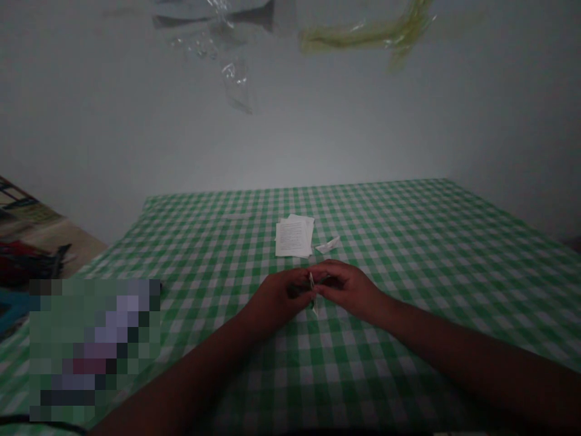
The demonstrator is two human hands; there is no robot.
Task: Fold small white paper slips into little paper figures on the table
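Observation:
My left hand (276,297) and my right hand (349,292) meet above the middle of a green-and-white gingham tablecloth (408,266). Between their fingers stands a small piece of folded white paper (311,289), mostly hidden by them. A little beyond my hands lies a small stack of printed white paper sheets (294,237). To its right rests a white paper scrap (327,245), which neither hand touches.
A pixelated patch (94,350) covers the tablecloth at the lower left. A pale wall (290,133) rises behind the table, with clear plastic (231,54) and a yellow-green strip (363,36) at the top. Dark red and black objects (27,263) sit on the floor at the left.

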